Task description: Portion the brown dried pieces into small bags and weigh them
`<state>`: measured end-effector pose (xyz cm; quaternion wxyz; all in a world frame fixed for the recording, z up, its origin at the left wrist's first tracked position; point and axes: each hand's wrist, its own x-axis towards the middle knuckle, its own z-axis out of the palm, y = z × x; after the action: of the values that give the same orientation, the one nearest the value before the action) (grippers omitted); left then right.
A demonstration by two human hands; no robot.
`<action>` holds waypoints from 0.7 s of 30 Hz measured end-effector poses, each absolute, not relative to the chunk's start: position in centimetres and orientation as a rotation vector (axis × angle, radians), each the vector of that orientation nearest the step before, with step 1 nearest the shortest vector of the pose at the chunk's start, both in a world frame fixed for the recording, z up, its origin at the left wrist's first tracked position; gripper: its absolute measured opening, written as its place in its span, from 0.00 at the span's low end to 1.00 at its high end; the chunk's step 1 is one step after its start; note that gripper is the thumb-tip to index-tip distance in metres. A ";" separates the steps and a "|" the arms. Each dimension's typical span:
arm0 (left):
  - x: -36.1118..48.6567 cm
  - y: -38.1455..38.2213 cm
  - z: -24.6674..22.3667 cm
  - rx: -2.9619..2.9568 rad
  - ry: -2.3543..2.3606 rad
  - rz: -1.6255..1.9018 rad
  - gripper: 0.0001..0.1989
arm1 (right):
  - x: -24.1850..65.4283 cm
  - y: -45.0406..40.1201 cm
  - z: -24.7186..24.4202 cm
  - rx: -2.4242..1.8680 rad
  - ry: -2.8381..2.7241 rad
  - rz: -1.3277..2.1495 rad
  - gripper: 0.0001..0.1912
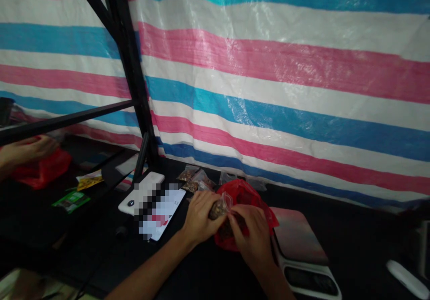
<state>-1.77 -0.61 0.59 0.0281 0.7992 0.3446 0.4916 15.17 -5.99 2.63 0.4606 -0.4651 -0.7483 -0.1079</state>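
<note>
My left hand (201, 217) is closed around a small clear plastic bag (218, 208) with brownish bits inside. At the bag's top edge, the fingers of my right hand (251, 235) pinch the clear plastic. Both hands are over a red plastic bag (240, 190), whose mouth gapes and shows dark contents, partly hidden by my hands. Just right of it lies a kitchen scale (298, 237) with a flat metal plate and a dark display. Behind my left hand are several filled clear bags (191, 179).
Left of my hands lie a white device (148, 188) and a phone (168, 210), partly blurred out. A black post (129, 67) rises behind them. Another person's hand (32, 152) is by a red bag (43, 170) at far left. A white object (406, 280) lies at lower right.
</note>
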 end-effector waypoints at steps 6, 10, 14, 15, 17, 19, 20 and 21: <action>-2.5 -0.6 0.9 2.490 0.914 1.590 0.08 | 14.5 -5.8 2.5 -1.302 -1.792 -0.107 0.13; -2.6 -1.0 1.2 2.520 0.940 1.578 0.09 | 15.2 -5.9 3.0 -1.271 -1.849 -0.124 0.13; -2.8 -1.7 1.1 2.611 0.833 1.434 0.13 | 17.5 -5.7 3.9 -1.250 -1.753 -0.183 0.11; -2.9 -1.9 1.0 2.651 0.763 1.346 0.16 | 18.1 -5.6 4.0 -1.268 -1.721 -0.182 0.11; -3.1 -2.2 0.9 2.712 0.678 1.185 0.21 | 19.1 -5.4 4.2 -1.307 -1.665 -0.162 0.13; -3.2 -2.3 0.8 2.738 0.712 1.097 0.21 | 19.6 -5.3 4.4 -1.335 -1.628 -0.148 0.14; -3.3 -2.2 0.8 2.741 0.759 1.078 0.20 | 19.7 -5.2 4.4 -1.345 -1.616 -0.150 0.14; -3.3 -2.1 0.8 2.736 0.804 1.064 0.18 | 19.7 -5.2 4.5 -1.354 -1.613 -0.151 0.14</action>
<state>-3.28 -2.15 0.83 0.0488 0.8979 0.2639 0.3490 19.72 -5.16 4.47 0.4925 -0.5581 -0.6649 -0.0624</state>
